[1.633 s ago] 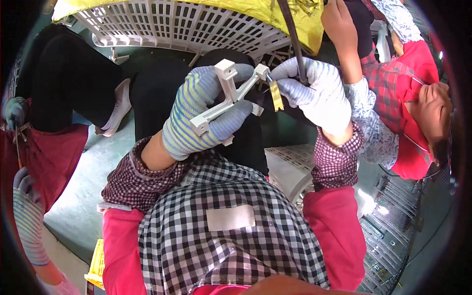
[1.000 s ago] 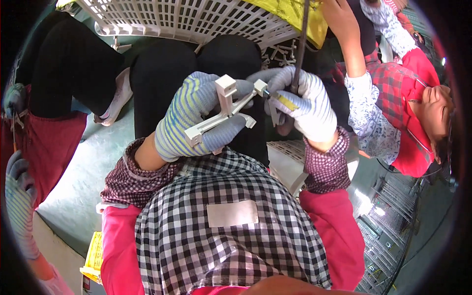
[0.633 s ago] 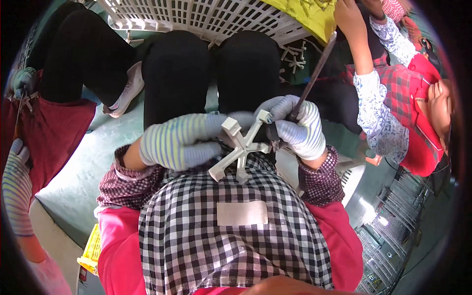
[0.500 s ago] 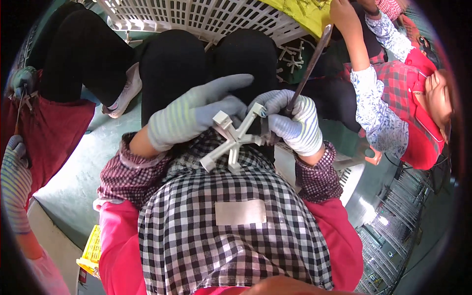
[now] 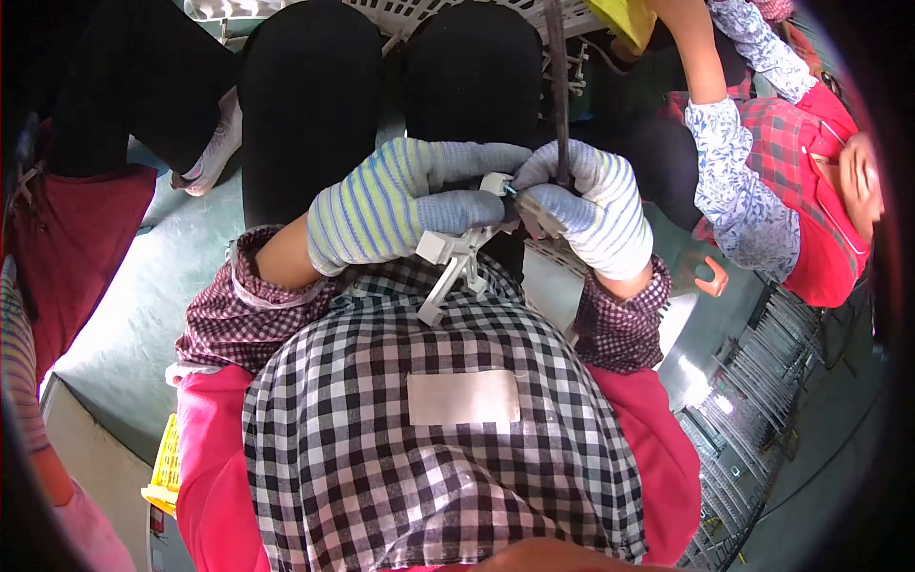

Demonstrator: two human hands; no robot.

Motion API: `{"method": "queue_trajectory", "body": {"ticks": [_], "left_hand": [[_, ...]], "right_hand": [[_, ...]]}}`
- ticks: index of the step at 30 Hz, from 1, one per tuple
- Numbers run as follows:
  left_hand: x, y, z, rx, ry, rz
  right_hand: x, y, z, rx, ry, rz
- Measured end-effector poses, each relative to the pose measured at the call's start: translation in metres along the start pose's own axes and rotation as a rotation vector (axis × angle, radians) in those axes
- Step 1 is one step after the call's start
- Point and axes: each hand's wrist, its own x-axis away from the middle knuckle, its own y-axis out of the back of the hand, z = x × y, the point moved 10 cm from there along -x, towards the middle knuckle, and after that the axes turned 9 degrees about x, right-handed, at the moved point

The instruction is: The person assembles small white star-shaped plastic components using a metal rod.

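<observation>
My left hand (image 5: 381,205), in a striped knit glove, is closed on a white branched plastic part (image 5: 456,265) with block-like ends on its arms. The part is held over my lap, and the left fingers hide some of it. My right hand (image 5: 600,214), gloved the same way, grips a long, narrow, dark metal tool (image 5: 559,86) that points away from me. Its fingertips meet the part's upper right arm, where a small bluish bit (image 5: 510,191) shows. Whether the tool's near end touches the part is hidden by the fingers.
A white slatted crate (image 5: 381,17) stands beyond my knees, with more white branched parts (image 5: 578,71) on its right. One co-worker's sleeve (image 5: 739,191) is at right, another's striped glove (image 5: 17,353) at far left. Wire racks (image 5: 753,410) lie lower right; a yellow basket (image 5: 164,467) sits lower left.
My left hand has moved in and closed on the part, which has turned. The tool in my right hand has swung from leaning right to nearly upright. The view has tipped nearer my lap.
</observation>
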Motion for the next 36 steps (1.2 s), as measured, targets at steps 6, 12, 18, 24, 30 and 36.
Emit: {"method": "queue_trajectory", "body": {"ticks": [6,12,18,24,30,36], "left_hand": [[0.0,-0.006,-0.004,-0.08,-0.01,0.033],[0.002,0.004,-0.017,-0.242,-0.051,-0.105],[-0.005,0.021,-0.01,-0.017,0.034,-0.23],[-0.01,0.032,-0.012,-0.028,0.05,-0.23],[-0.018,0.042,-0.011,-0.11,0.053,-0.244],[-0.022,0.05,-0.017,-0.01,0.003,-0.268]], "right_hand": [[0.006,-0.01,-0.019,-0.216,-0.221,0.005],[-0.008,-0.012,-0.002,-0.193,-0.04,0.051],[-0.015,-0.002,-0.001,-0.201,-0.004,-0.005],[-0.031,0.001,-0.006,-0.142,0.03,-0.046],[-0.042,0.005,-0.014,-0.167,0.021,-0.063],[-0.047,0.013,-0.007,-0.133,0.084,-0.134]]}}
